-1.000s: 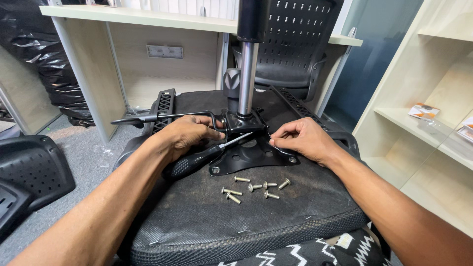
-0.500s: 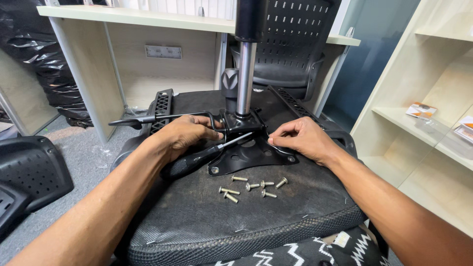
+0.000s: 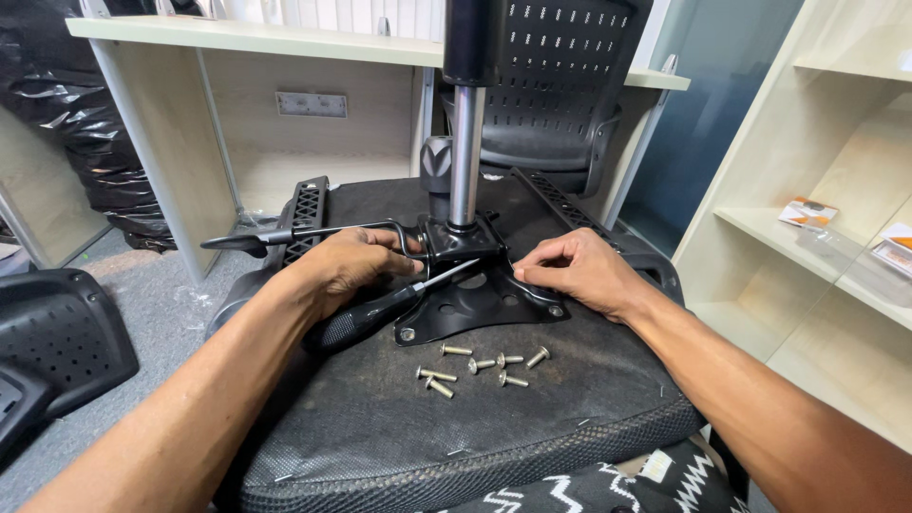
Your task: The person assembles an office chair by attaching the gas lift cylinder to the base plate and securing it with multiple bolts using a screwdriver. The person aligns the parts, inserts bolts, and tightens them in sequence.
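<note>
Centrally, one black metal mechanism plate (image 3: 480,299) lies flat on the underside of an upturned chair seat (image 3: 456,427), with a single chrome gas cylinder (image 3: 465,157) rising upright from its hub. The plate is roughly rectangular with rounded corners and several holes; one corner nearest the camera shows a fitted bolt head. One screwdriver (image 3: 394,306) with a black handle lies across the plate's left part, its long axis running from lower left to upper right, the bare metal tip pointing toward the cylinder's base. The left hand (image 3: 347,266) is curled loosely over the handle's upper end, fingers closed around it. The right hand (image 3: 570,271) rests on the plate's right edge, thumb and forefinger pinched together; whether anything small sits between them cannot be told. Just in front of the plate, seven loose silver bolts (image 3: 480,366) lie scattered on the seat fabric. A thin black lever (image 3: 285,235) sticks out leftward from the mechanism. Beyond stand a pale desk (image 3: 237,38), one perforated black chair back (image 3: 560,85), and shelves (image 3: 836,247) at right.
</note>
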